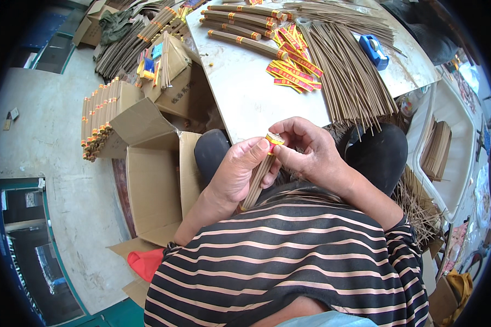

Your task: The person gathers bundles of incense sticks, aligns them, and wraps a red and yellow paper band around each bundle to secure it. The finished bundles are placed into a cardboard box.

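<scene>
Over my lap, both hands grip one bundle of brown incense sticks (255, 182). Around its upper end runs a red and yellow paper band (274, 143). My left hand (237, 163) is closed round the bundle, its thumb pressed by the band. The fingers of my right hand (310, 150) pinch the band and the bundle's tip from the other side. Just ahead on the white table (245, 92) lie a heap of loose red and yellow labels (294, 68) and a spread of loose incense sticks (349, 76). Several banded bundles (245, 41) rest at the table's far left.
A blue tape dispenser (373, 52) stands at the table's right. An open cardboard box (155, 185) is by my left knee, with stacked banded bundles (101, 114) beyond it. To my right, a white plastic tub (458, 152) holds more sticks (437, 150).
</scene>
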`<state>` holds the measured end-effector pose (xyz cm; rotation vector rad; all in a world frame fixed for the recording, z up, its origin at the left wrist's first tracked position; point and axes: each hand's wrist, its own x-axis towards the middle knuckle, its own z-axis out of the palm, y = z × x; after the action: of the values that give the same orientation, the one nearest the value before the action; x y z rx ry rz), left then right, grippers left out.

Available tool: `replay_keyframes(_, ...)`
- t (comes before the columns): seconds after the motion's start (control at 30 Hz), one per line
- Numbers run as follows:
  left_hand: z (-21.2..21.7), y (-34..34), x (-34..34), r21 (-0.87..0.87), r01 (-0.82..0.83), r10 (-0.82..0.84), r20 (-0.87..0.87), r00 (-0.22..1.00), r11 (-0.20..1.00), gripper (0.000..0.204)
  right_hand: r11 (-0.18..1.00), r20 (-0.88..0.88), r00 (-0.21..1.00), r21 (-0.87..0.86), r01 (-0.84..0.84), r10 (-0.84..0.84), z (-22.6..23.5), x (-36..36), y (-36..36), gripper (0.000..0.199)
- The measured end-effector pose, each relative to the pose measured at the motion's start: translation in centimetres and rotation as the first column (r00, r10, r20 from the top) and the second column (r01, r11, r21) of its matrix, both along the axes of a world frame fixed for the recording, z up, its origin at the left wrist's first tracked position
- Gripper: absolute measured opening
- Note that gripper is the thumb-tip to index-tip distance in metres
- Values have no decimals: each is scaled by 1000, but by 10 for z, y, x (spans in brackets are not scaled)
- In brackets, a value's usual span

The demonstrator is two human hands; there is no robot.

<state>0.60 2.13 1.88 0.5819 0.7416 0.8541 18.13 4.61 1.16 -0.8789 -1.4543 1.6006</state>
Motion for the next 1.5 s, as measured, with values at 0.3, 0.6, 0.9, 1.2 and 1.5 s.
replay_keyframes(0.3, 1, 3, 4, -21, -5, 4, -47, 999, 1000, 34, 996, -43, 999, 86, 13, -9, -7, 3, 2, 38)
replay_keyframes(0.6, 11, 5, 23, -10, 4, -5, -101, 995, 1000, 34, 997, -53, 998, 77, -23, 27, -12, 21, 5, 35)
replay_keyframes(0.9, 15, 14, 33, -28, 1, -4, -112, 994, 1000, 31, 890, -128, 963, 367, 269, -238, -24, 39, 6, 23)
replay_keyframes(1.2, 35, 22, 49, 89, -67, 83, -197, 977, 994, 27, 436, -89, 950, 873, 219, -298, -23, 48, 12, 49)
replay_keyframes(1.5, 63, 57, 78, 315, -48, 117, -202, 972, 948, 29, 411, -226, 937, 853, 323, -267, -7, 51, 38, 65)
